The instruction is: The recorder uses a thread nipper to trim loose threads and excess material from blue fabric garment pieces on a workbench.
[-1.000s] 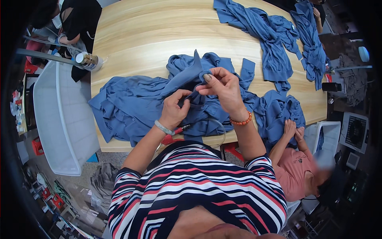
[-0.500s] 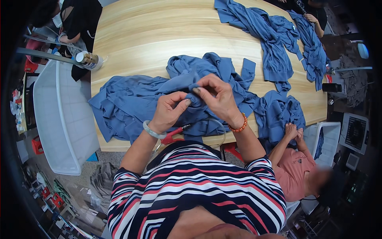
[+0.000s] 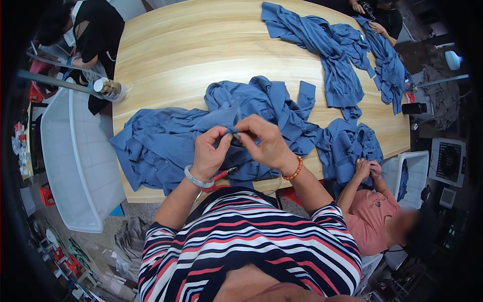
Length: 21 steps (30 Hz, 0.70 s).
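Observation:
Blue knit garments [image 3: 161, 138] lie rumpled along the near edge of the wooden table [image 3: 201, 55]. A fold of this blue cloth is pinched between my two hands, which nearly meet. My left hand [image 3: 210, 153], with a pale bangle at the wrist, grips it between thumb and forefinger. On the other side my right hand [image 3: 265, 143], wearing an orange bead bracelet, pinches the same cloth. Below my hands, a red-handled tool [image 3: 219, 177] lies partly hidden at the table edge.
A white bin [image 3: 83, 166] stands left of the table, near a capped bottle [image 3: 108, 89]. More blue garments [image 3: 339, 75] lie at the far right. A person in pink [image 3: 370, 216] handles another blue garment [image 3: 352, 151] on my right. Other people work at the far corners.
My hands have come closer together and shifted slightly left, with the cloth pinched between them. The whole view has moved a little, so the table sits slightly lower.

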{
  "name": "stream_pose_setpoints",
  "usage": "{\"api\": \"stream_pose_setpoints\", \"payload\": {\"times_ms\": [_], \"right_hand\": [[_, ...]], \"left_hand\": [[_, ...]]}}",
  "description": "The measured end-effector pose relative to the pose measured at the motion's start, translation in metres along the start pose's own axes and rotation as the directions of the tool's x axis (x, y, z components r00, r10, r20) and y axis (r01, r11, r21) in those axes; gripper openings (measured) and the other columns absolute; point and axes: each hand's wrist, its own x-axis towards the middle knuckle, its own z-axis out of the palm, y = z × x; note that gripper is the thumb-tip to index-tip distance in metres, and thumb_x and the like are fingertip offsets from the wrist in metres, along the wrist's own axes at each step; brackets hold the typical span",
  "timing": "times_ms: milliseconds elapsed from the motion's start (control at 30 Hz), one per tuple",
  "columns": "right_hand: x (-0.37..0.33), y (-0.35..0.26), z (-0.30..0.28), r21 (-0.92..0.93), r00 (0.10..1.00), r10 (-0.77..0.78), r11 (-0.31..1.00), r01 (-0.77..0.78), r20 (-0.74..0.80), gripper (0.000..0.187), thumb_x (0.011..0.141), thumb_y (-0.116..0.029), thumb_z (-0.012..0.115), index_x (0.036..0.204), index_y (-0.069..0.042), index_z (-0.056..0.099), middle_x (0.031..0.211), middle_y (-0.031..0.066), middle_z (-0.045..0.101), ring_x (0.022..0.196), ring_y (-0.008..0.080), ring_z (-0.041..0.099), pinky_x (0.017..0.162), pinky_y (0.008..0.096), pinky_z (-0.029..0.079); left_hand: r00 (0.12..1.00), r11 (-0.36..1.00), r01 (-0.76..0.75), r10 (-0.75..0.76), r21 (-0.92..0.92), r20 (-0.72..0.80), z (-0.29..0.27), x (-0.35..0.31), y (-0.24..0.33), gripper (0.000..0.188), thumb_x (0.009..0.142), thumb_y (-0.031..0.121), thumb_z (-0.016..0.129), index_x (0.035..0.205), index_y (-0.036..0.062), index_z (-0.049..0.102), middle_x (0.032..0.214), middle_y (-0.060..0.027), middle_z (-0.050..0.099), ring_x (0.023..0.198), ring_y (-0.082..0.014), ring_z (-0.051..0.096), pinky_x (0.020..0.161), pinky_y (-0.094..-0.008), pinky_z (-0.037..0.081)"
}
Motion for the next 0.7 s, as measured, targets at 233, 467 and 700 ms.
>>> {"api": "stream_pose_setpoints", "payload": {"times_ms": [233,467,700], "right_hand": [[-0.006,0.007,0.006,-0.224,0.970,-0.242,0.947,0.232,-0.020,0.023,0.075,0.006,0.067,0.096,0.000,0.062,0.088,0.0130,0.062,0.073,0.0277,0.064,0.061,0.0316,0.052],[-0.005,0.007,0.017,-0.182,0.946,-0.306,0.941,0.285,-0.104,0.023,0.074,0.006,0.068,0.096,0.000,0.063,0.087,0.0134,0.062,0.071,0.0275,0.064,0.060,0.0317,0.052],[-0.014,-0.005,0.007,-0.093,0.991,-0.125,0.988,0.120,-0.055,0.023,0.077,0.009,0.066,0.098,0.000,0.067,0.085,0.0114,0.064,0.069,0.0191,0.065,0.059,0.0264,0.053]], "left_hand": [[0.999,0.999,0.040,-0.040,-0.029,-0.017,0.001,0.001,-0.008,0.005,0.087,0.004,0.059,0.087,-0.0008,0.062,0.079,-0.0015,0.060,0.074,-0.0052,0.051,0.067,-0.0204,0.042],[0.885,0.895,-0.362,0.418,0.260,-0.206,0.005,0.008,0.022,0.024,0.078,-0.007,0.057,0.101,0.0016,0.061,0.101,-0.0089,0.062,0.079,-0.0153,0.057,0.071,-0.0252,0.048],[0.962,0.961,0.049,0.027,-0.271,0.271,-0.022,0.014,0.002,0.018,0.086,0.002,0.063,0.104,0.0007,0.059,0.096,-0.0034,0.061,0.083,-0.0071,0.059,0.070,-0.0209,0.051]]}}
